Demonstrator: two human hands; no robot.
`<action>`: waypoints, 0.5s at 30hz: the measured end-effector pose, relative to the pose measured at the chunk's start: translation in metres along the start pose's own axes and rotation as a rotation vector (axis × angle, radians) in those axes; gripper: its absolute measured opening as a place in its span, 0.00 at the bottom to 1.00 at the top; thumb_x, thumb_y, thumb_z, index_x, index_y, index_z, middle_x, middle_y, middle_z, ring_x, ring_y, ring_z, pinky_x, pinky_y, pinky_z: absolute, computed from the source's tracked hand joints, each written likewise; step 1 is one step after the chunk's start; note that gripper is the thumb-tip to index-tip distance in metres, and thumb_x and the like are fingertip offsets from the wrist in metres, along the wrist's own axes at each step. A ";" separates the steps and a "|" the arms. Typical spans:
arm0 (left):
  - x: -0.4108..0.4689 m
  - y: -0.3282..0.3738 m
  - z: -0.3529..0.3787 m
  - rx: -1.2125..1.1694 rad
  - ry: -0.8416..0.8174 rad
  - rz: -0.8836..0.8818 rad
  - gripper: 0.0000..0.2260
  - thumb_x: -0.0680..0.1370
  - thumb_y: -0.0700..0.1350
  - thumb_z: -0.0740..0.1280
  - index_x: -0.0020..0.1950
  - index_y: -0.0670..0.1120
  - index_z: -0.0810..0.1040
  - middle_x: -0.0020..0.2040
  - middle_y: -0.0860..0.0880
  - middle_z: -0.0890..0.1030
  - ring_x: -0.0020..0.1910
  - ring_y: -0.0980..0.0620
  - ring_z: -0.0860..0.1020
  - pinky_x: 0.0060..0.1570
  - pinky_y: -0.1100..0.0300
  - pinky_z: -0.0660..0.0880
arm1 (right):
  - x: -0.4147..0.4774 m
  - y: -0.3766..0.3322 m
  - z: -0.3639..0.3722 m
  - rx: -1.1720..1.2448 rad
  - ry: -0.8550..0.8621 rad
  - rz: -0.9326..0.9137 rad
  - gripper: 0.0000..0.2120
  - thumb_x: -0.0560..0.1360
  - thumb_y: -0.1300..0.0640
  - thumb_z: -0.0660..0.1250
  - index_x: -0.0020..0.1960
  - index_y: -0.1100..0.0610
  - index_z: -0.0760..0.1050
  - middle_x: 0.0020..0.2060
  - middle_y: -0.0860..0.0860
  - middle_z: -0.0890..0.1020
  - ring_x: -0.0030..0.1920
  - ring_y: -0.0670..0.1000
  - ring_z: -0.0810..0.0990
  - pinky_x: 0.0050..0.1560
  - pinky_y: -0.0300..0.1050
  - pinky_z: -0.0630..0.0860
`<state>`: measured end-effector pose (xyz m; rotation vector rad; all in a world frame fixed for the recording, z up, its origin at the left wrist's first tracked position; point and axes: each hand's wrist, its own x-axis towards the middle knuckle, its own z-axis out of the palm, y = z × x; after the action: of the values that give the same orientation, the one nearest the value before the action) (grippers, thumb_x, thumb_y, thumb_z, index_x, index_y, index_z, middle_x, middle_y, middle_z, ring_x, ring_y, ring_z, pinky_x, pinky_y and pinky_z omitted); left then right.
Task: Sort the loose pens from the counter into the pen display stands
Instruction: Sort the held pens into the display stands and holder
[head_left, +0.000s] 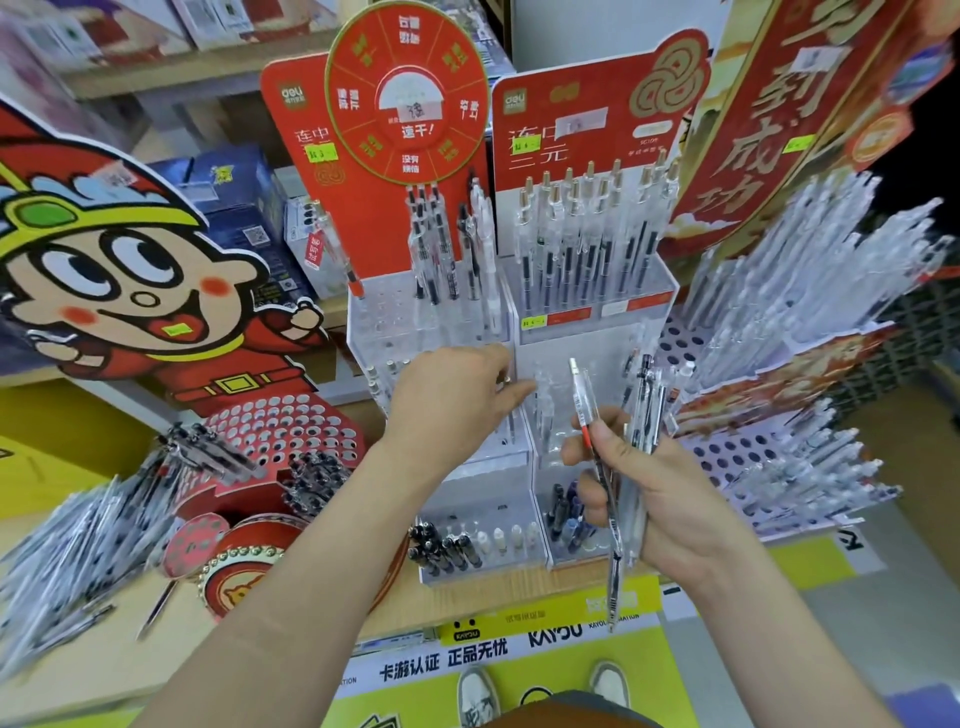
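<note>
Far left: loose pens (78, 545) lie heaped on the wooden counter (467, 597), beside a cartoon-boy card display (130, 270) w/ a red holed pen stand (280, 431) at its foot, partly filled. Centre: left hand (452, 400) reaches fwd, back up, fingers bent, tips at the seam btwn two clear acrylic stands; can't tell if it pinches anything. Left acrylic stand (431, 317) has a few pens; right acrylic stand (592, 296) has a full back row. Right hand (675, 509) grips a pen bunch (647, 410), clear barrels, one w/ red band, tips down, in front of the right acrylic stand. Far right: white tiered stand (722, 452) w/ clear pens.
</note>
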<state>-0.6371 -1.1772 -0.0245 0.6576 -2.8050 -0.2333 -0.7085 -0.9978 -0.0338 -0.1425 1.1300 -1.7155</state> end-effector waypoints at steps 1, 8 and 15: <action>0.000 -0.001 0.001 0.005 0.017 0.005 0.17 0.78 0.60 0.62 0.43 0.47 0.76 0.36 0.49 0.81 0.37 0.46 0.78 0.38 0.53 0.75 | 0.000 0.001 0.000 0.000 -0.010 0.002 0.06 0.72 0.57 0.66 0.48 0.58 0.74 0.36 0.56 0.80 0.25 0.50 0.73 0.23 0.37 0.70; 0.000 0.002 0.003 -0.234 0.085 -0.066 0.12 0.76 0.55 0.69 0.43 0.46 0.79 0.34 0.49 0.81 0.35 0.48 0.78 0.37 0.55 0.75 | 0.002 0.004 -0.002 -0.003 -0.019 -0.003 0.15 0.72 0.58 0.65 0.56 0.65 0.75 0.36 0.53 0.77 0.24 0.47 0.72 0.21 0.36 0.69; 0.009 0.004 -0.006 0.169 -0.064 0.085 0.18 0.82 0.58 0.56 0.47 0.46 0.77 0.37 0.50 0.77 0.38 0.47 0.77 0.36 0.56 0.70 | 0.004 0.004 -0.001 -0.010 0.001 -0.025 0.19 0.72 0.58 0.66 0.60 0.66 0.73 0.35 0.54 0.78 0.26 0.48 0.74 0.22 0.36 0.70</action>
<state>-0.6451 -1.1786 -0.0158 0.5749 -2.9297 -0.0008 -0.7082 -1.0003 -0.0394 -0.1629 1.1416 -1.7325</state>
